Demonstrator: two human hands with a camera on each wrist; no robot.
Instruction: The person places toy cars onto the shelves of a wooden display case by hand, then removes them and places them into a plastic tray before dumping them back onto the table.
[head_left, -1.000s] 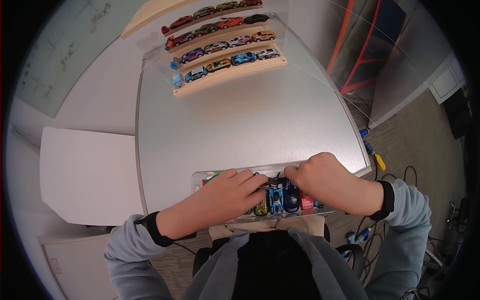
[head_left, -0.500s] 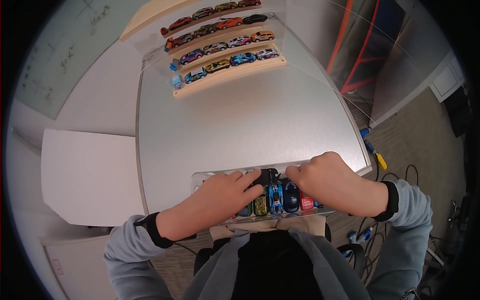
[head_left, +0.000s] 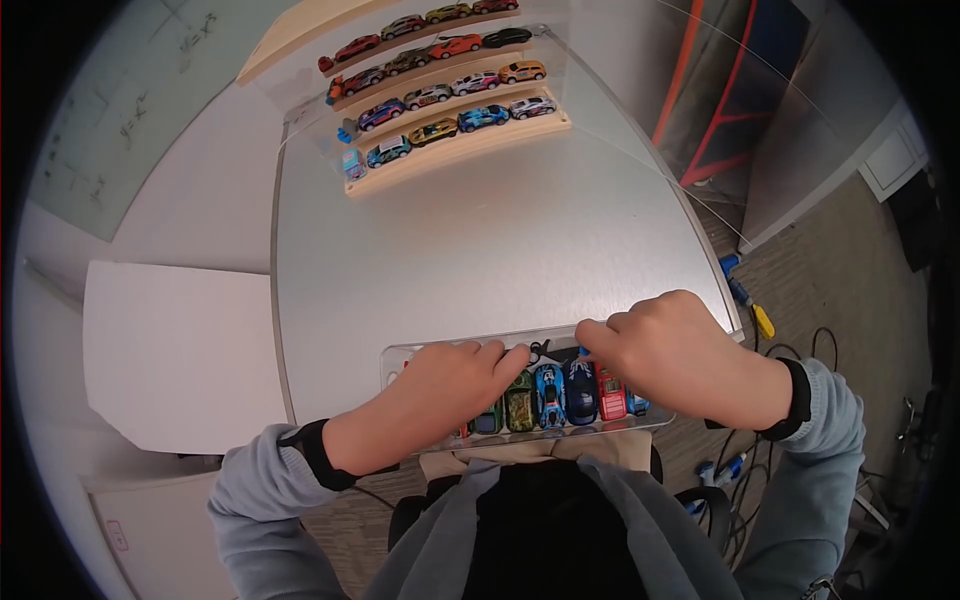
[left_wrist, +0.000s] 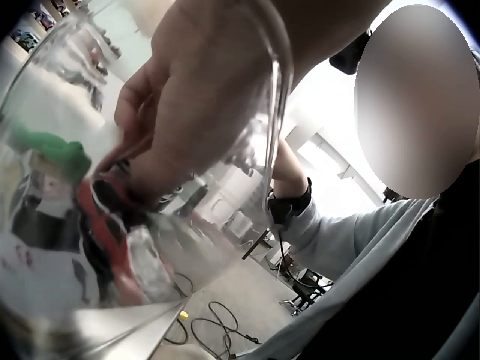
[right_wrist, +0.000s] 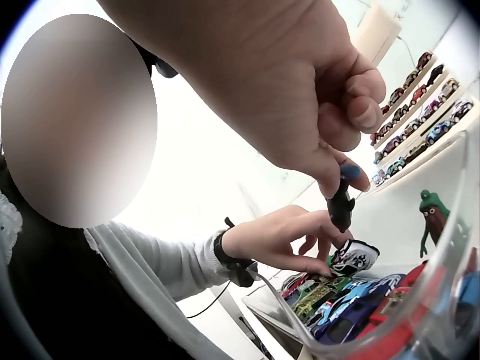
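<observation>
A clear plastic box point(head_left: 455, 345) holds a row of toy cars, among them a light blue one point(head_left: 550, 396), a dark blue one point(head_left: 581, 392) and a red one point(head_left: 611, 392). Over its right part, my right hand point(head_left: 672, 345) pinches a small dark piece with a blue top, plainest in the right wrist view point(right_wrist: 342, 206). My left hand point(head_left: 425, 400) reaches over the left part. From the right wrist view, that hand point(right_wrist: 281, 238) grips a tilted white-and-black toy car point(right_wrist: 355, 256) above the row. A green figure point(right_wrist: 433, 221) stands inside the box.
A wooden tiered rack point(head_left: 460, 150) with several toy cars stands at the far end of the grey table point(head_left: 480, 250). A white board point(head_left: 180, 350) lies left of the table. Cables and a yellow-ended connector point(head_left: 764, 322) are on the floor at right.
My right hand has moved slightly up and right, and a bit of blue shows at its fingertips. The dark thing between my hands has shifted, and my left fingers have moved a little.
</observation>
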